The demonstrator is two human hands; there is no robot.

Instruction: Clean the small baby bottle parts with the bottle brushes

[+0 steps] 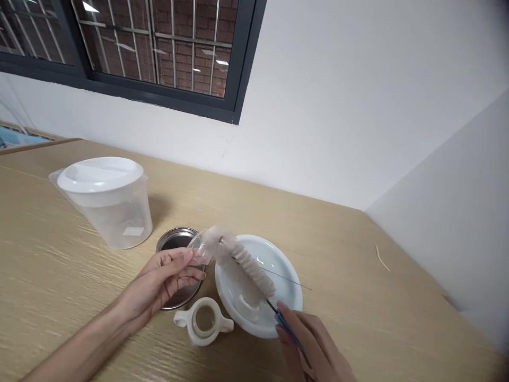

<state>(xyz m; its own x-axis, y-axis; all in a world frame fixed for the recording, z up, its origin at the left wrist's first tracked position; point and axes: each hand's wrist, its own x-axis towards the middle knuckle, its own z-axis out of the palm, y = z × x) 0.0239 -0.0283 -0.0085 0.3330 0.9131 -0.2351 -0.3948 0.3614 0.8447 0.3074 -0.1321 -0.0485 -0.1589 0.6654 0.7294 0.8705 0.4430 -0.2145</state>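
My left hand [167, 276] pinches a small clear plastic piece [202, 249] above a round metal bowl [178, 232]. In my right hand [308, 339] is the blue handle of a bottle brush [254, 273] with white bristles. The brush slants up to the left over a white plate [284, 265], and its tip is at the clear piece; whether it is inside is too blurred to tell. A thin wire sticks out beside the bristles over the plate. Below the bowl stands a small two-handled bottle [204, 322] with an open top.
A clear pitcher with a white lid [115, 207] stands at the left on the wooden table [338, 254]. A thin pale strip [382, 258] lies at the right. Behind the table are a white wall and a barred window.
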